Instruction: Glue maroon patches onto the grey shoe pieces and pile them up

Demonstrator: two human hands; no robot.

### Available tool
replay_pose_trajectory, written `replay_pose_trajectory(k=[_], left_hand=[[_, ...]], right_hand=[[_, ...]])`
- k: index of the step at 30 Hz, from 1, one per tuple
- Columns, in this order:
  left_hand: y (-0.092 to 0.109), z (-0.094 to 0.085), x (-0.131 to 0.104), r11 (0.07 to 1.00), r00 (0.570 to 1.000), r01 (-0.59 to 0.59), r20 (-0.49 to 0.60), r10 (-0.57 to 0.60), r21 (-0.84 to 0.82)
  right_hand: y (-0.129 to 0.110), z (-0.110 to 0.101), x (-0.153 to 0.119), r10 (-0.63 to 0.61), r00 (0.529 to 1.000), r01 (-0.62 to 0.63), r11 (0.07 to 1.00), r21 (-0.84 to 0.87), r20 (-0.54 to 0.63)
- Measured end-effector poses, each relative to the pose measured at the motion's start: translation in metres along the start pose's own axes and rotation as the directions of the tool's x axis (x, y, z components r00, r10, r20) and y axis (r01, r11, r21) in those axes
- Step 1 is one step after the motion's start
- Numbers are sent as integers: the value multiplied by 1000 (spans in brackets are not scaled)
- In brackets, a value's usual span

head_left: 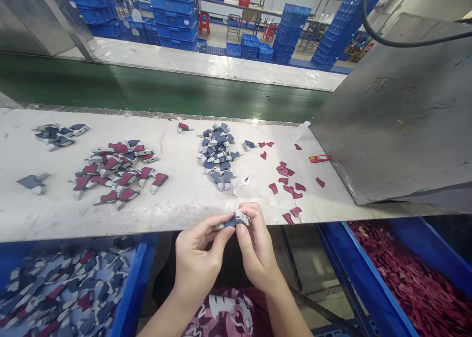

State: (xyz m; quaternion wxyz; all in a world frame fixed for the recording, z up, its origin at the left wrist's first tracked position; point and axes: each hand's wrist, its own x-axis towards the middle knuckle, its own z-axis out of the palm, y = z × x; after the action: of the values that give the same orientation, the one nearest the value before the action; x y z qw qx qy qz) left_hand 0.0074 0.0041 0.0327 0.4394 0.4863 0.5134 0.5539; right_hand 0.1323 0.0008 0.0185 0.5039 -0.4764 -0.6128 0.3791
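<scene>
A small blue-and-grey plastic part [231, 222] sits between my two hands, just over the table's front edge. My left hand [201, 251] pinches its left end, while the fingers of my right hand [256, 243] close on the pale grey right end. Beyond them stands a small clear bottle with a thin tip [241, 185]. Behind it lies a pile of blue-and-grey parts [220, 153]. Flat dark-red pieces [288, 188] are scattered to the right. Another pile, of parts with red faces [120, 167], is at the left.
A blue bin of mixed parts [138, 273] is below left, and a blue bin of red pieces [413, 278] below right. A metal box [398, 116] borders the table's right side. A green conveyor belt [165, 91] runs behind. A red-and-yellow packet [319, 158] lies by the box.
</scene>
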Motion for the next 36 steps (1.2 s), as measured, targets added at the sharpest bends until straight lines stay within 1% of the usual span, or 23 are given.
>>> replay_pose_trajectory(k=[6, 9, 15, 20, 22, 25, 26, 28, 32, 34, 36], left_hand=[[-5, 0, -2, 996, 998, -48, -26, 50, 77], [-9, -1, -1, 992, 997, -70, -27, 73, 104], [-16, -4, 1, 979, 990, -134, -11, 138, 156], [-24, -7, 2, 965, 976, -219, 48, 214, 147], [-25, -8, 4, 977, 981, -189, 51, 185, 103], [-24, -10, 5, 997, 997, -71, 31, 70, 17], [-24, -10, 5, 999, 999, -42, 28, 42, -2], [-24, -11, 4, 1000, 1000, -11, 26, 11, -18], [-27, -12, 1, 999, 999, -28, 18, 28, 17], [-30, -13, 0, 996, 998, -67, 20, 66, 66], [-32, -15, 1, 983, 991, -128, 44, 123, 129]], right_hand=[[1, 5, -1, 64, 998, -63, 992, 109, -4], [4, 7, 0, 87, 996, -85, 990, 109, -12], [7, 7, 2, 54, 998, -54, 999, 4, -34], [8, 9, 2, 23, 993, -17, 998, 53, -112], [11, 9, 2, 40, 993, -31, 996, 79, -111], [15, 10, 4, 65, 997, -62, 996, 57, -46], [16, 11, 4, 70, 997, -68, 997, 45, -42], [18, 13, 4, 82, 994, -79, 996, 36, -69], [18, 19, 4, 131, 983, -118, 988, 100, -130], [17, 22, 4, 178, 971, -154, 975, 158, -157], [16, 24, 6, 239, 956, -197, 953, 230, -168]])
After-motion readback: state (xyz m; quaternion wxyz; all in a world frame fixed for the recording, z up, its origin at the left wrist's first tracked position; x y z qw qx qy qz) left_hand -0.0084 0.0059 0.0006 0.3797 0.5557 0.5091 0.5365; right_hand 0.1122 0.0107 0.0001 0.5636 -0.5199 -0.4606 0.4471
